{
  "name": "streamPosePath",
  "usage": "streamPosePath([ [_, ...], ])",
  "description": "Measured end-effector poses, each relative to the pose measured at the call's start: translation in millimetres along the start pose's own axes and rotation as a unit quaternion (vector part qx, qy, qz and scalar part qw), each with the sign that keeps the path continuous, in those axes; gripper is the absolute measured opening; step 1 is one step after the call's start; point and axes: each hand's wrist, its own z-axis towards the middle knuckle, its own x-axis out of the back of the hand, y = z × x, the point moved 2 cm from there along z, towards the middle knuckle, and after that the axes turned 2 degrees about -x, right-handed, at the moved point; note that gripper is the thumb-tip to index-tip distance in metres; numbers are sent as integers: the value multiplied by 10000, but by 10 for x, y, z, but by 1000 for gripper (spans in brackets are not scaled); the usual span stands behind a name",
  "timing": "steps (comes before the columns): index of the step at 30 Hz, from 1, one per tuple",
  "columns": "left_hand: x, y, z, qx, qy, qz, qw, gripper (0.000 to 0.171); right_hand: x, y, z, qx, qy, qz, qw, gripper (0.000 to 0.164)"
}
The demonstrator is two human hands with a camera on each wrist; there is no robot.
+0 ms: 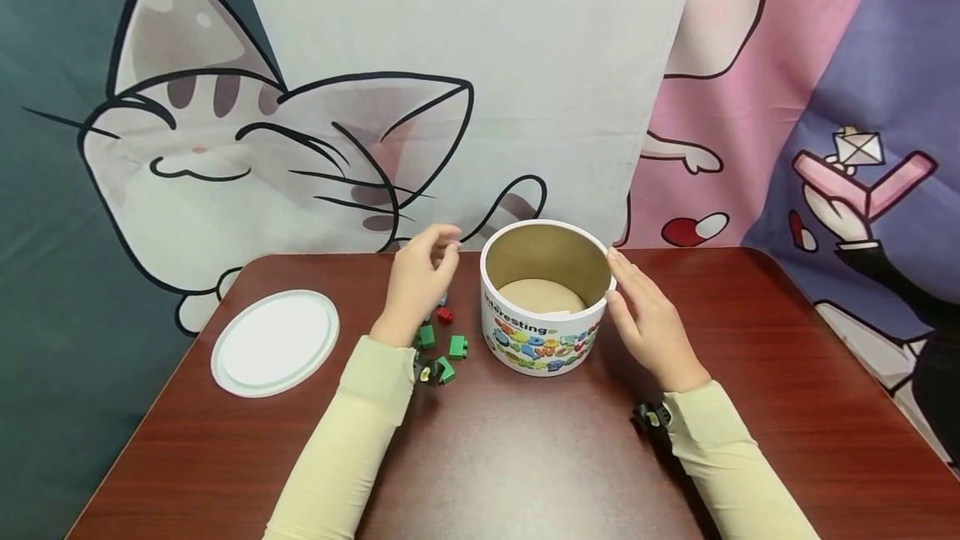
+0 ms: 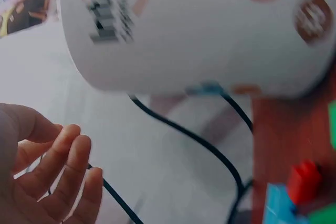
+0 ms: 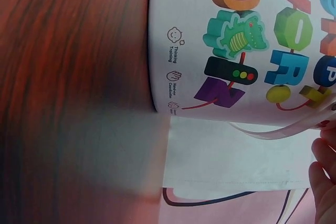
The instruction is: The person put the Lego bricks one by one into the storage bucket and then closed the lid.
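A round white bucket [image 1: 542, 352] printed with colourful letters stands upright on the table, its top uncovered and its visible floor bare. My right hand [image 1: 651, 327] rests its extended fingers against the bucket's right rim; in the right wrist view only fingertips [image 3: 326, 169] show at the edge. Left of the bucket, my left hand [image 1: 422, 282] hovers with loosely bent fingers and nothing visible in them. Several green bricks [image 1: 458, 347] and a red brick [image 1: 445, 315] lie between that hand and the bucket. A blue brick [image 2: 278, 205] sits beside the red one; the left hand partly covers the group.
A round white lid [image 1: 277, 344] lies flat at the table's left. The brown table [image 1: 525, 457] ends at the back against a printed cloth [image 1: 480, 23] with cartoon cats. In the right wrist view, a pale strap-like handle [image 3: 278, 132] hangs along the bucket's side.
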Motion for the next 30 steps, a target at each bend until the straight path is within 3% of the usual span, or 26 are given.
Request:
streamPosePath([
  [7,101,-431,-106,978,-432,415,9934,26,-7,4,-9,-19,19,34,10000,51],
  [12,204,-670,-218,1699,-807,677,9798,29,-13,5,-7,-35,42,67,10000,51],
  [17,292,-826,-313,2316,-893,844,9650,31,-8,9,-6,-44,42,76,10000,51],
  [30,358,-975,-427,2769,-1509,1283,9403,43,-8,-14,-8,71,51,120,9999,51],
])
